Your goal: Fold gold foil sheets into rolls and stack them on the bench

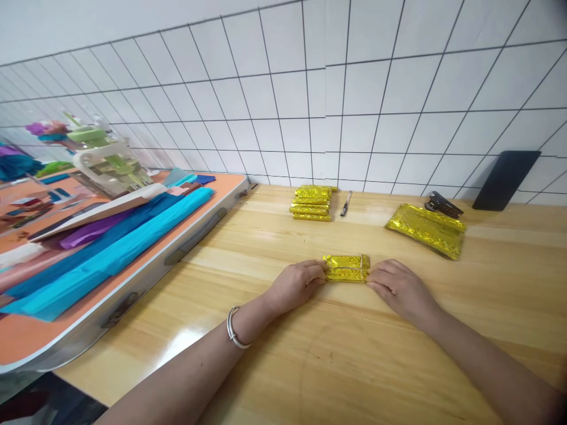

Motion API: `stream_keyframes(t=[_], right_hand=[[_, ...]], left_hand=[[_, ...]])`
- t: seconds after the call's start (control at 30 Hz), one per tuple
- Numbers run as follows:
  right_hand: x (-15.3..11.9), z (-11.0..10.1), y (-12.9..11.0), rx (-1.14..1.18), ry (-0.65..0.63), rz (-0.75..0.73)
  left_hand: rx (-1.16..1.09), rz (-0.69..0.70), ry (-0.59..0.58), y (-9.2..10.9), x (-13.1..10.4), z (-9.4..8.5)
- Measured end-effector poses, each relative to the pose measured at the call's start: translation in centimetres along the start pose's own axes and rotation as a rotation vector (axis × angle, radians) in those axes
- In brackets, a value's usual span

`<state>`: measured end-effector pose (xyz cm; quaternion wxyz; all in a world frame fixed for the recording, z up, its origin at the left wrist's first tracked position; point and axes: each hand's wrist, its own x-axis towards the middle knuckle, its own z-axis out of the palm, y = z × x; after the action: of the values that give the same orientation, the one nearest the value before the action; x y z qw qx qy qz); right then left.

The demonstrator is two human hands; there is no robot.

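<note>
A folded sheet of shiny gold foil paper (346,269) lies on the wooden table between my two hands. My left hand (301,282) pinches its left end, fingers pressed together. At the opposite end, my right hand (396,286) grips the lower right corner with closed fingers. The foil's edges are folded inward, with a seam running along its middle and a small flap standing at the right. Behind it sits a pile of narrow gold foil rolls (311,203). To the right lies a flat stack of gold foil sheets (427,231).
A pen-like tool (346,204) lies beside the rolls. A black stapler (443,205) touches the sheet stack's back, and a dark phone-like slab (505,180) leans on the tiled wall (287,97). At left, an orange-topped folding table (26,339) bears blue crepe paper (128,251) and a green-lidded bottle (108,162).
</note>
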<state>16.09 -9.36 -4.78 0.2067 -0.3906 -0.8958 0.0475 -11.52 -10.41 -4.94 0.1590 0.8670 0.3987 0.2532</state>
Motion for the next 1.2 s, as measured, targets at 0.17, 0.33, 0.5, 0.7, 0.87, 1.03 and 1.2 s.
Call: stream_keyframes(t=[0.17, 0.33, 0.5, 0.7, 0.87, 1.03, 1.2], right_hand=[[-0.1, 0.2, 0.0, 0.051, 0.022, 0.018], [-0.2, 0.3, 0.1, 0.076, 0.042, 0.015], [-0.3, 0.2, 0.1, 0.076, 0.029, 0.022], [0.0, 0.2, 0.2, 0.117, 0.004, 0.045], [0.6, 0.0, -0.3, 0.151, 0.019, 0.111], [0.9, 0.1, -0.8, 0.186, 0.059, 0.181], [1.1, 0.6, -0.8, 0.158, 0.088, 0.229]], left_hand=[[-0.067, -0.028, 0.05, 0.1, 0.2, -0.1], [-0.055, -0.025, 0.027, 0.3, 0.2, -0.2], [0.037, 0.003, -0.013, 0.2, 0.0, 0.1], [0.064, -0.047, -0.021, 0.5, 0.0, 0.0], [0.008, -0.153, 0.041, 0.9, 0.3, 0.2], [-0.073, -0.174, 0.114, 1.1, 0.6, 0.5], [-0.128, -0.22, 0.182, 0.9, 1.1, 1.1]])
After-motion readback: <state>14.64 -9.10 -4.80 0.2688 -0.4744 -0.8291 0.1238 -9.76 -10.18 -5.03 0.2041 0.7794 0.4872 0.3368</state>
